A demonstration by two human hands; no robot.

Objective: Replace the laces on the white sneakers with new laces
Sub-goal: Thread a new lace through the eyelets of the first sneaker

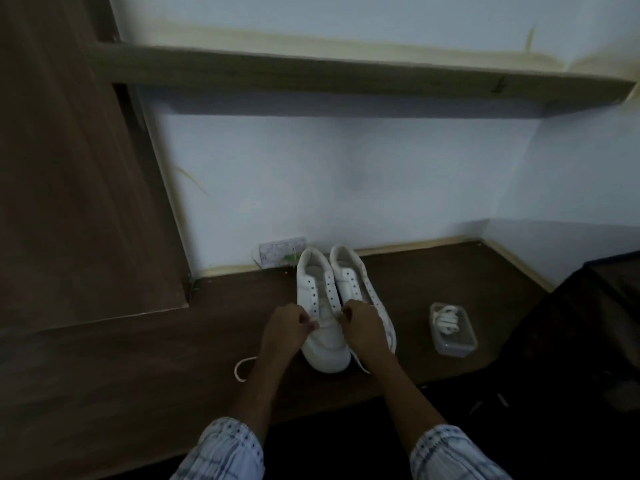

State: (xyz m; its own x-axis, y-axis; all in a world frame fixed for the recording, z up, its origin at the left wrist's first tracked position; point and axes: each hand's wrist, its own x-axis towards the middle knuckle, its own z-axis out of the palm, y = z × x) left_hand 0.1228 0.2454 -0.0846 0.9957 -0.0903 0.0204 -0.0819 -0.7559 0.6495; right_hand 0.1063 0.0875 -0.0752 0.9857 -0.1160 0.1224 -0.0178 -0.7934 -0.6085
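Two white sneakers stand side by side on the dark wooden desk, toes toward me. The left sneaker (320, 306) shows empty eyelets along its upper rows. The right sneaker (356, 275) is partly hidden by my right hand. My left hand (285, 325) pinches one end of a white lace (242, 367) at the left sneaker's lowest eyelets. My right hand (362, 322) pinches the other end on the opposite side. The lace's loose part loops on the desk left of my left forearm.
A clear plastic box (453, 336) with coiled white laces inside sits to the right of the sneakers. A small printed card (280, 251) leans on the wall behind them. A wooden shelf (346, 72) runs overhead, a dark panel stands at left, and a dark chair (588, 323) at right.
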